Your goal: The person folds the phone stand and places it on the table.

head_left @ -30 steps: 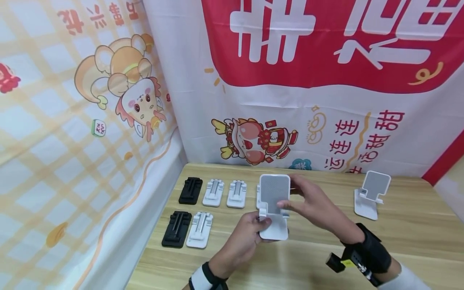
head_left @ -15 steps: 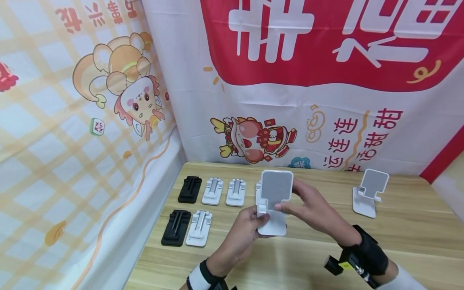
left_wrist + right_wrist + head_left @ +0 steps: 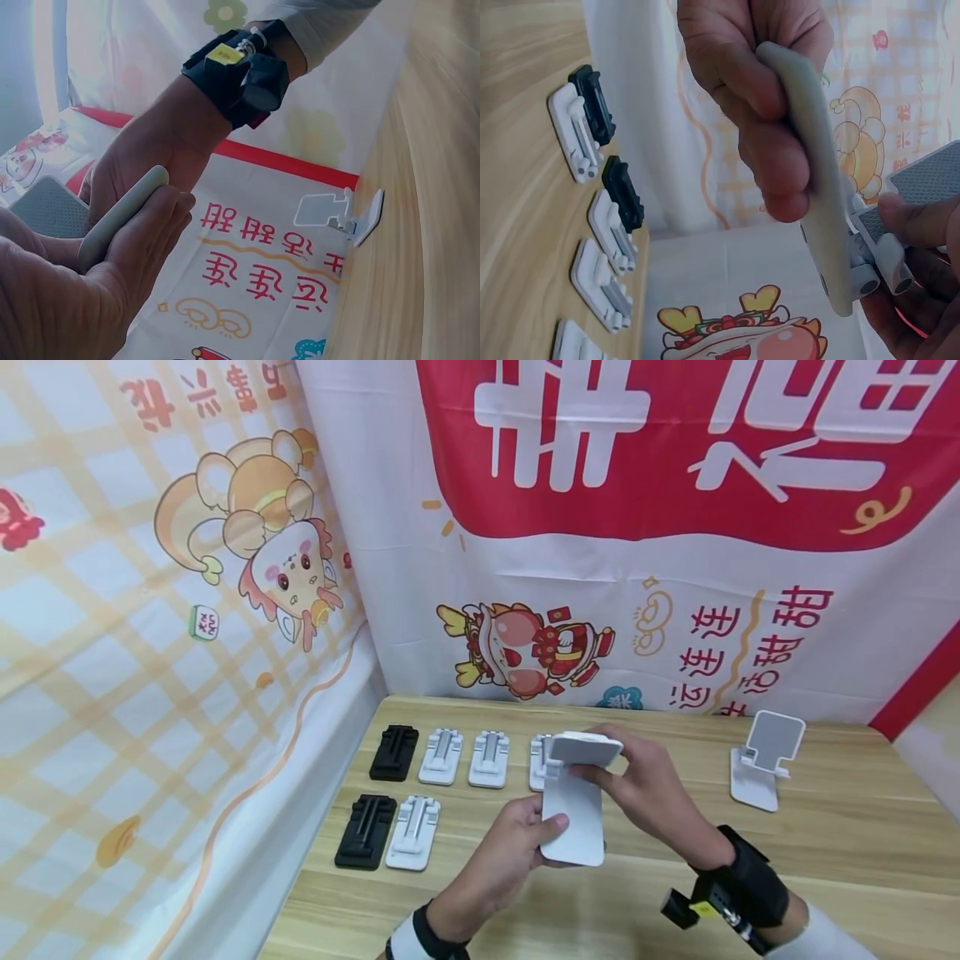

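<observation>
A white folding phone stand [image 3: 573, 827] with a grey padded back plate is held up over the table between both hands. My left hand [image 3: 510, 843] grips its flat base at the lower left, thumb on top and fingers underneath. With my right hand [image 3: 645, 777] I pinch the back plate, thumb on the near side and fingers behind. The plate is tilted well over toward the base. In the right wrist view the hinge [image 3: 866, 277] shows between base and plate, and the left fingers [image 3: 780, 165] wrap the base.
Folded white stands [image 3: 489, 760] and black stands [image 3: 393, 753] lie in two rows at the table's left; one white stand is partly hidden behind the held one. An unfolded white stand [image 3: 765, 760] stands at the right. Printed cloth walls [image 3: 405, 610] border the table.
The back plate of the held phone stand has swung from nearly upright, facing me, to a steep tilt seen almost edge-on. The base shows more fully now, and the right hand has turned with the plate.
</observation>
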{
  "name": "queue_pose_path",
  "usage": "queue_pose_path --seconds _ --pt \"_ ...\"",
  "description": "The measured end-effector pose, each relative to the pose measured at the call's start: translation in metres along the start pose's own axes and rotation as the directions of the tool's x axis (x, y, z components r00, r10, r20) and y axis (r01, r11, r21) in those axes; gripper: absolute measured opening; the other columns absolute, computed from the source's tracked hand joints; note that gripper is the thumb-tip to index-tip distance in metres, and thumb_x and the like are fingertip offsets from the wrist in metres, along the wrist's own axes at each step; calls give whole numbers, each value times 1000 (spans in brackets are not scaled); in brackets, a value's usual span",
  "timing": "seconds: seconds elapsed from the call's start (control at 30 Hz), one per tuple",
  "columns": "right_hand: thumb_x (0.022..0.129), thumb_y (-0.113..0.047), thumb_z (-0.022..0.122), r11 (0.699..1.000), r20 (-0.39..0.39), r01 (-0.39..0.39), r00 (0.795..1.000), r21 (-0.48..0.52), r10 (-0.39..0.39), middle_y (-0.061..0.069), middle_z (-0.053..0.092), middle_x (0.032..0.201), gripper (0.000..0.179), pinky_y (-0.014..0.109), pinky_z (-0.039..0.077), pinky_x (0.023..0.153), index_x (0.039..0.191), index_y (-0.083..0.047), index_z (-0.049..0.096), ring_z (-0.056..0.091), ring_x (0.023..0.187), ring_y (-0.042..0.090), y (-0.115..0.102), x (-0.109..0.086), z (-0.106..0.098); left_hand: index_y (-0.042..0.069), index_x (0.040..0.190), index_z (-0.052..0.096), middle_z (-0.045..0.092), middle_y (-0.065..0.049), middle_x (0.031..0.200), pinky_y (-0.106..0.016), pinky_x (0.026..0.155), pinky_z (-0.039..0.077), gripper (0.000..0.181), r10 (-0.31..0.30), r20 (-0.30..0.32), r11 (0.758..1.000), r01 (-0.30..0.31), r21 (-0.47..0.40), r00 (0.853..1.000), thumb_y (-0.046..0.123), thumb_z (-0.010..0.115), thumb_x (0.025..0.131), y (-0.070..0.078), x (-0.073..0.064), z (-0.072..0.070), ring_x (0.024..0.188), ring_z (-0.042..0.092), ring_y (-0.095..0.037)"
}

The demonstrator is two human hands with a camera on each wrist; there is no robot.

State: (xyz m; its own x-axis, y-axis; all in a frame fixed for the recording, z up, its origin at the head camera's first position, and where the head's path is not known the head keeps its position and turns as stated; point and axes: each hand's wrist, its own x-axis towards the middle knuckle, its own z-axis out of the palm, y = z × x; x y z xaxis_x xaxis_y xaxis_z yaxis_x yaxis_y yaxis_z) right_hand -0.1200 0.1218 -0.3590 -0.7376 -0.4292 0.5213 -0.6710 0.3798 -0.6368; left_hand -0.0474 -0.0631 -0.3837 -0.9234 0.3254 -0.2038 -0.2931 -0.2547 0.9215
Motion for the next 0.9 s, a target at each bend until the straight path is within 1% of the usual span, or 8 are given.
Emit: queue_pose_path --seconds 0.1,0.3,0.47,0.57,0.67,0.77,0.83,0.9 --pt "77 -16 77 999 -34 39 999 -25 -39 -8 71 109 39 31 55 88 114 -22 66 66 102 10 0 1 0 -8 136 46 63 -18 124 -39 86 56 42 -5 3 1000 5 0 1000 13 48 100 0 0 2 108 65 -28" --pt "75 -13 79 998 -26 63 998 -31 -64 -6 72 109 42 31 56 87 115 -20 66 66 102 11 -1 3 -1 -9 136 44 62 -20 126 -41 87 56 42 33 -5 999 -33 -15 999 12 47 100 -9 6 0 110 64 -30" --pt "76 -12 79 981 -79 142 985 -130 -153 -5 67 111 42 30 55 87 116 -16 66 61 102 10 -10 6 -8 -10 136 44 60 -22 128 -41 87 56 43 56 -63 998 -56 -4 996 11 49 99 -23 16 -3 112 62 -30" --pt "75 -7 80 962 -83 198 973 -186 -216 -4 65 107 35 27 54 81 108 -14 69 57 99 10 -18 8 -13 -11 135 45 60 -23 127 -42 86 56 42 47 -91 999 -46 9 995 9 49 99 -29 19 -6 112 62 -31" --pt "71 -3 81 934 -46 242 964 -261 -262 -4 64 99 32 26 55 77 100 -13 72 55 94 9 -24 9 -14 -10 135 45 60 -22 128 -42 86 56 42 44 -96 999 -41 30 994 10 48 99 -29 20 -8 112 61 -31" --pt "68 0 83 901 -13 289 951 -322 -310 -4 62 88 28 25 56 70 92 -10 73 55 85 9 -28 7 -12 -8 137 44 59 -20 129 -40 87 56 42 35 -86 999 -33 25 996 11 47 100 -25 20 -10 114 61 -30" --pt "68 2 81 886 16 331 939 -325 -345 -3 62 85 25 25 56 68 89 -9 74 55 81 9 -31 4 -7 -7 139 42 57 -19 131 -40 88 55 42 39 -81 999 -39 3 996 10 44 101 -20 20 -12 115 60 -30" --pt "69 2 79 863 62 385 920 -327 -386 -3 63 83 22 24 55 67 87 -9 74 55 79 9 -32 0 0 -6 140 41 54 -19 134 -39 88 55 41 59 -85 998 -60 -12 995 7 38 102 -14 19 -15 116 59 -29"
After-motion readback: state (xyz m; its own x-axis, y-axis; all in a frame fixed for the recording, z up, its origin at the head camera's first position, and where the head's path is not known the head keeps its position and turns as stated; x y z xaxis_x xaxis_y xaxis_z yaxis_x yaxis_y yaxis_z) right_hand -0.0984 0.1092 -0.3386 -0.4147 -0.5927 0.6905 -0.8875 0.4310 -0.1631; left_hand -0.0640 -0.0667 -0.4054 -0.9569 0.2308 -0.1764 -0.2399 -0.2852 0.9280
